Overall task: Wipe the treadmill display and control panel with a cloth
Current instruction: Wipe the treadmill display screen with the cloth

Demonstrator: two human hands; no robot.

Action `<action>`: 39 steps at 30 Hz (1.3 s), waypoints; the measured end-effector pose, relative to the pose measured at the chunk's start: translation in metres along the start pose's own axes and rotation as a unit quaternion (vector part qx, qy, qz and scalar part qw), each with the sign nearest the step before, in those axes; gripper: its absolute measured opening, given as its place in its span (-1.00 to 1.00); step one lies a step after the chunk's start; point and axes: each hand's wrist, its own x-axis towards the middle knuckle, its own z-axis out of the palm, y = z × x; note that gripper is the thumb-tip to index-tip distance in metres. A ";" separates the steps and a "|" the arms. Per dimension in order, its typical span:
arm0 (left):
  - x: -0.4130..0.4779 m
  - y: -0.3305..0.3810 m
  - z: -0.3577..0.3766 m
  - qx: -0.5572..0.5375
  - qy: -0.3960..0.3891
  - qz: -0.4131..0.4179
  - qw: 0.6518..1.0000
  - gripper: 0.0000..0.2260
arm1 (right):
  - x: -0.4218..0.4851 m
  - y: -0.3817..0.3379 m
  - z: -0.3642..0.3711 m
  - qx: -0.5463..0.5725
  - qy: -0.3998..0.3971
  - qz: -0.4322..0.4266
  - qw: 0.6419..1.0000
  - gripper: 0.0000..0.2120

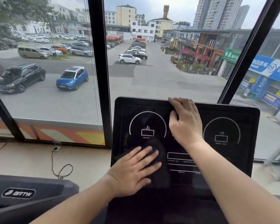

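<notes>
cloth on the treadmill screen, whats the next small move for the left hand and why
Probably sweep the dark cloth rightward under the flat left hand, toward the readout boxes. It sits on the lower left of the display, below the incline dial, so the centre and right look unwiped. The right hand grips the top edge, steadying the panel.

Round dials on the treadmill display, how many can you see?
2: the incline dial at upper left, the speed dial at upper right. The hands and cloth may hide other markings.
</notes>
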 end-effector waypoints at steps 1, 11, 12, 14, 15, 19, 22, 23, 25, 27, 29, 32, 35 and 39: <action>-0.004 -0.006 -0.001 0.012 -0.018 0.070 0.997 -0.48 | 0.000 0.000 0.000 0.003 -0.001 0.003 1.000 -0.58; 0.055 -0.061 -0.040 -0.009 0.043 -0.111 0.993 -0.36 | 0.000 0.000 0.002 0.008 0.003 0.016 1.000 -0.60; 0.050 -0.048 -0.032 -0.016 0.040 -0.106 0.993 -0.35 | 0.000 0.000 0.002 0.010 0.002 0.017 1.000 -0.60; 0.039 -0.028 -0.019 -0.013 0.019 -0.035 0.999 -0.37 | 0.000 0.001 0.000 0.012 0.002 0.017 1.000 -0.59; 0.036 -0.030 -0.018 -0.010 0.003 0.033 0.999 -0.40 | 0.000 0.001 0.000 0.013 0.002 0.014 1.000 -0.59; 0.061 -0.092 -0.036 0.043 0.020 0.121 0.991 -0.50 | 0.000 0.005 0.000 -0.001 0.006 -0.004 1.000 -0.58; 0.084 -0.116 -0.054 0.023 0.083 -0.142 0.986 -0.49 | -0.001 0.005 0.002 -0.007 0.009 -0.005 1.000 -0.58; 0.087 -0.107 -0.053 0.003 0.089 -0.195 0.977 -0.48 | -0.002 0.004 0.002 -0.009 0.008 -0.003 1.000 -0.58; 0.082 -0.072 -0.041 -0.012 0.081 -0.200 0.976 -0.45 | 0.000 0.003 -0.001 -0.014 0.000 -0.008 1.000 -0.57; 0.064 -0.036 -0.023 -0.017 0.048 -0.107 0.993 -0.46 | 0.001 0.007 -0.011 -0.025 -0.032 -0.033 0.999 -0.56; 0.045 -0.019 -0.014 -0.015 0.009 -0.003 1.000 -0.48 | 0.003 0.013 -0.025 -0.070 -0.073 -0.073 0.992 -0.55; 0.053 -0.042 -0.022 -0.007 0.005 0.052 0.999 -0.50 | 0.001 0.030 -0.044 -0.193 -0.059 -0.078 0.976 -0.50; 0.092 -0.076 -0.046 -0.017 0.040 -0.092 0.995 -0.49 | 0.000 0.046 -0.053 -0.200 -0.035 -0.008 0.979 -0.48; 0.121 -0.056 -0.051 -0.039 0.052 -0.203 0.977 -0.43 | -0.003 0.060 -0.050 -0.136 -0.007 0.001 0.991 -0.54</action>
